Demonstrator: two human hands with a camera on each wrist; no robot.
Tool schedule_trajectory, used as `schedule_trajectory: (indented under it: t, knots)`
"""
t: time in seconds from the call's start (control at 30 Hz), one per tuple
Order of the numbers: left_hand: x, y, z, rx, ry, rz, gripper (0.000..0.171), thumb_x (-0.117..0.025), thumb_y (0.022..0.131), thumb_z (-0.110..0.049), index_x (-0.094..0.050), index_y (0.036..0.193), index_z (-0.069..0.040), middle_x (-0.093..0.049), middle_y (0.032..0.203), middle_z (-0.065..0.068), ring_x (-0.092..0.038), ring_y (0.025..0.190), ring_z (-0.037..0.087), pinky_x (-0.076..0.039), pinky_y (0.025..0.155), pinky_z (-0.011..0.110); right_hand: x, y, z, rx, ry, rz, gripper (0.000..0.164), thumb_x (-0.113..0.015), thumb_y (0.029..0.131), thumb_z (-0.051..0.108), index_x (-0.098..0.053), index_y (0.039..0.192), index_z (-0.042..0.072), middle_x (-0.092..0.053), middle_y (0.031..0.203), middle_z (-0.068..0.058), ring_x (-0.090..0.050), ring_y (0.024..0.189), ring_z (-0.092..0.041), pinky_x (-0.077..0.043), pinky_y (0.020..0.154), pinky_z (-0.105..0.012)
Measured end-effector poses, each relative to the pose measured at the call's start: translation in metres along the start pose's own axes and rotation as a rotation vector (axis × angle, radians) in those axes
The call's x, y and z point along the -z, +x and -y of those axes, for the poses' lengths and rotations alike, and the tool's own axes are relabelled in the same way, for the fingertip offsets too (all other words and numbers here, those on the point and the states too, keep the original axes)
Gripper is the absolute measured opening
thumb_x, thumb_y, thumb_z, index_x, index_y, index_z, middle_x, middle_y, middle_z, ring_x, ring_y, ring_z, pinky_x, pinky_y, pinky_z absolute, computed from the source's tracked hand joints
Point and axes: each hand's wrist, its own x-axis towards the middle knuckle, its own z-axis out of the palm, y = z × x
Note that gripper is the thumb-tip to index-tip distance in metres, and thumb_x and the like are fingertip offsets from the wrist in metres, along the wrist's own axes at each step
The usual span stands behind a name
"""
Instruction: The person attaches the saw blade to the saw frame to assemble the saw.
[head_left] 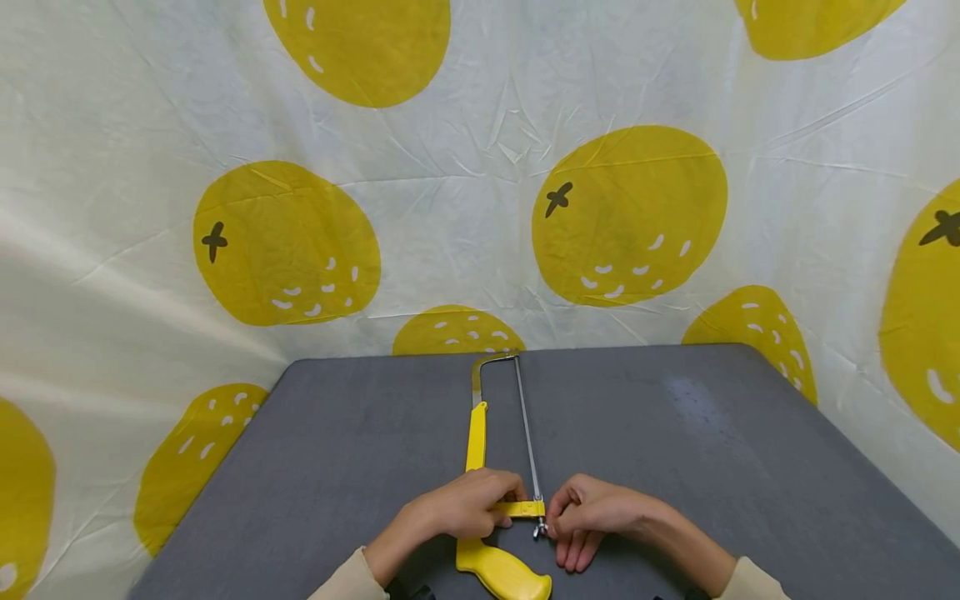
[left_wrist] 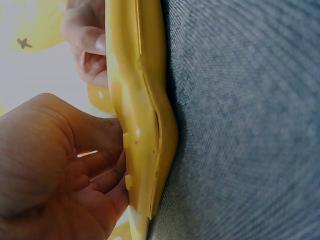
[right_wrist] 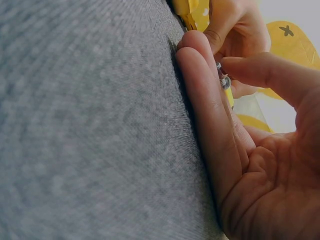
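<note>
A hacksaw [head_left: 477,437] with a yellow frame and handle lies on the grey table, its blade [head_left: 527,417] on the right side. My left hand [head_left: 472,502] grips the frame just ahead of the handle [head_left: 510,575], fingers around the short yellow arm [head_left: 522,509] that carries the blade's near end. In the left wrist view the yellow handle [left_wrist: 142,125] hides part of those fingers. At the end of that arm is a metal wing nut [head_left: 540,529]. My right hand [head_left: 596,512] pinches the wing nut between thumb and finger, while its other fingers extend along the tabletop.
The grey tabletop [head_left: 360,433] extends around the saw on all sides. Behind it and at both sides hangs a pale sheet [head_left: 450,242] printed with yellow fruit. A lighter smudge [head_left: 693,400] marks the table's right half.
</note>
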Motion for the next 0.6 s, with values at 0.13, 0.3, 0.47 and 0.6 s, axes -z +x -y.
schedule_trajectory:
  t: [0.13,0.3,0.47,0.6]
  knots:
    - [0.0011,0.0004,-0.0009,0.005,-0.007,0.005,0.022,-0.073,0.095,-0.009,-0.067,0.113,-0.020,-0.064,0.095,-0.014,-0.053,0.080,-0.001,-0.049,0.079,0.017,0.0017,0.0005,-0.0007,-0.001,-0.001,-0.001,0.020,-0.059,0.095,0.008,-0.069,0.105,-0.006,-0.075,0.079,-0.004,-0.073,0.067,-0.007,-0.059,0.059,-0.025]
    - [0.0021,0.0005,-0.0017,0.010,-0.015,0.007,0.022,-0.072,0.095,-0.009,-0.067,0.113,-0.020,-0.063,0.095,-0.014,-0.053,0.080,-0.001,-0.049,0.079,0.017,0.0022,0.0006,0.0004,-0.001,0.001,-0.003,0.019,-0.059,0.094,0.007,-0.069,0.104,-0.006,-0.075,0.078,-0.004,-0.073,0.066,-0.007,-0.059,0.058,-0.025]
    - [0.0011,0.0007,-0.0009,0.004,-0.010,0.003,0.022,-0.073,0.095,-0.008,-0.067,0.111,-0.021,-0.063,0.094,-0.014,-0.053,0.080,-0.001,-0.048,0.078,0.017,0.0016,0.0003,0.0007,0.000,0.009,0.000,0.020,-0.058,0.095,0.006,-0.069,0.105,-0.007,-0.075,0.077,-0.004,-0.073,0.066,-0.006,-0.059,0.058,-0.025]
    - [0.0004,0.0012,-0.0002,0.001,-0.005,-0.001,0.022,-0.073,0.094,-0.008,-0.066,0.111,-0.022,-0.062,0.093,-0.015,-0.053,0.079,-0.001,-0.048,0.077,0.017,0.0015,0.0001,0.0010,-0.001,0.016,-0.003,0.021,-0.058,0.095,0.006,-0.069,0.105,-0.007,-0.076,0.078,-0.004,-0.073,0.066,-0.007,-0.059,0.058,-0.025]
